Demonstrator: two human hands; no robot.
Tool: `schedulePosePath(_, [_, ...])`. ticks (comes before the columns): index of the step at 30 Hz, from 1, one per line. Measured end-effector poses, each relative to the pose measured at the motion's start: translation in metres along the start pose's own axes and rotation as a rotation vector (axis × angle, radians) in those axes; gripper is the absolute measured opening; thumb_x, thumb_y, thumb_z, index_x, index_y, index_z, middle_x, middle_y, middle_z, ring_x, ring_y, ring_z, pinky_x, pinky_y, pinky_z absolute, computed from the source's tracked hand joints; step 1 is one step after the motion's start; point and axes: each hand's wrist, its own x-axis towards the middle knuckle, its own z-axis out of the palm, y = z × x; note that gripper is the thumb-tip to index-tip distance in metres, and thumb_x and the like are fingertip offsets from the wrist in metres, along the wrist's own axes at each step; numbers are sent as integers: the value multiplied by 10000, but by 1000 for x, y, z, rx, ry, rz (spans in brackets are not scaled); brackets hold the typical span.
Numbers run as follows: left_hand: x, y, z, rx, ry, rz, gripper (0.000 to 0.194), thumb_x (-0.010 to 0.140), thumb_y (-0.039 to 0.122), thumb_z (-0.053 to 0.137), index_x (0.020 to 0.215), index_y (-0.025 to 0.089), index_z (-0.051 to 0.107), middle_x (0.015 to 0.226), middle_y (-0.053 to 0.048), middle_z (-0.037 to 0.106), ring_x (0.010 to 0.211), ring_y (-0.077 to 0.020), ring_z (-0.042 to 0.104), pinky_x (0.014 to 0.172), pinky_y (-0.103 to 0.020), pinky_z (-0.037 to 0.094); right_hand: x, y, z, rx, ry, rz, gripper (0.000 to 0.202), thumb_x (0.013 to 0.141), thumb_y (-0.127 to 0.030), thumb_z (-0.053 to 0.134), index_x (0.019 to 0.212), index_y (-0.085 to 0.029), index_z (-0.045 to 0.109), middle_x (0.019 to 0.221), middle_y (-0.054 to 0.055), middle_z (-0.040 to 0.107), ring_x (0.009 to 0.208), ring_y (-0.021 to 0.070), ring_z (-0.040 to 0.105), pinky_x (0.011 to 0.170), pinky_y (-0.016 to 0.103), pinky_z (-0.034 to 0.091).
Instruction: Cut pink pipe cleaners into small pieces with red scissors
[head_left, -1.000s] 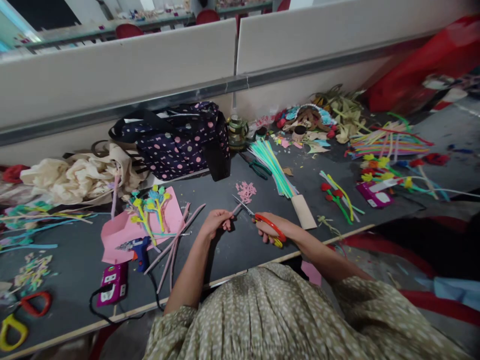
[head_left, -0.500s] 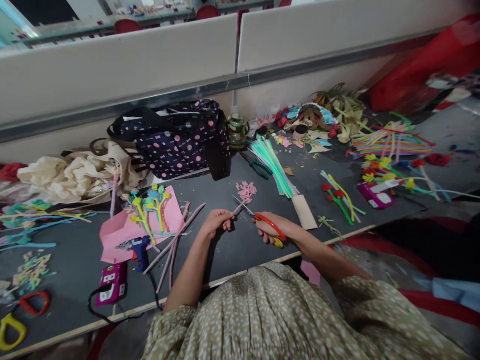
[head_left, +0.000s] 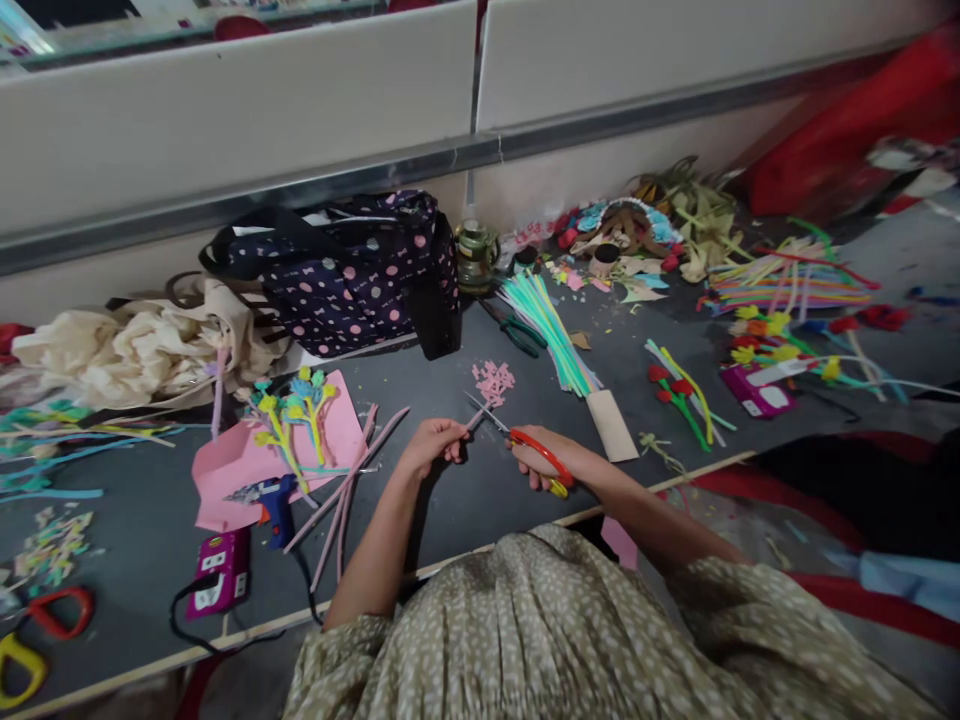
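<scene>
Near the table's front edge my left hand point(head_left: 436, 443) pinches a thin pink pipe cleaner point(head_left: 475, 418), whose end points up and right. My right hand point(head_left: 538, 462) grips scissors point(head_left: 541, 448) with red and yellow handles. The scissor blades lie around the pink strip's tip, just right of my left fingers. Beyond the blades is a small pile of cut pink pieces point(head_left: 493, 382). Longer pink pipe cleaners point(head_left: 349, 490) lie left of my left forearm.
Behind stand a dotted dark bag point(head_left: 352, 275) and a glass jar point(head_left: 475, 256). Green pipe cleaners point(head_left: 551, 335) lie right of centre. At left are a blue glue gun point(head_left: 279, 508), pink sheet point(head_left: 221, 475) and purple box point(head_left: 219, 572). Red flowers point(head_left: 671, 388) lie at right.
The camera view has tilted slightly down, so the background sits higher in the picture. Both hands, the scissors and the pink strip look nearly unmoved.
</scene>
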Motion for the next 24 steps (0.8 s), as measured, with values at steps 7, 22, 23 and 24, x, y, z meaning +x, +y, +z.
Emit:
schedulePosePath(7, [-3, -1, 0, -8, 18, 9, 359, 683, 452, 714, 740, 103, 652, 431, 7, 557, 384, -87, 518, 407, -177, 261, -2, -4, -1, -61, -7, -37, 226, 929, -346, 411, 961, -164, 542, 612, 25, 624, 386, 107, 564, 350, 161, 396])
schedulePosePath(22, [-11, -13, -14, -12, 21, 19, 326, 698, 423, 727, 771, 113, 657, 539, -29, 637, 442, -87, 547, 471, -186, 362, -4, -18, 11, -78, 102, 113, 318, 940, -435, 406, 1004, -169, 568, 440, -7, 546, 339, 124, 517, 349, 170, 358])
schedulePosePath(23, [-12, -12, -14, -15, 23, 21, 331, 697, 425, 728, 773, 111, 657, 539, -30, 636, 444, -89, 552, 472, -186, 364, -3, -17, 13, -83, 103, 119, 327, 939, -444, 404, 1007, -169, 567, 434, -8, 543, 336, 124, 515, 350, 171, 360])
schedulePosePath(24, [-13, -12, -14, -21, 25, 24, 336, 695, 427, 730, 772, 109, 656, 538, -31, 636, 445, -91, 556, 473, -187, 367, -2, -15, 13, -88, 102, 116, 323, 937, -443, 409, 1011, -170, 565, 430, -10, 542, 338, 125, 517, 353, 171, 365])
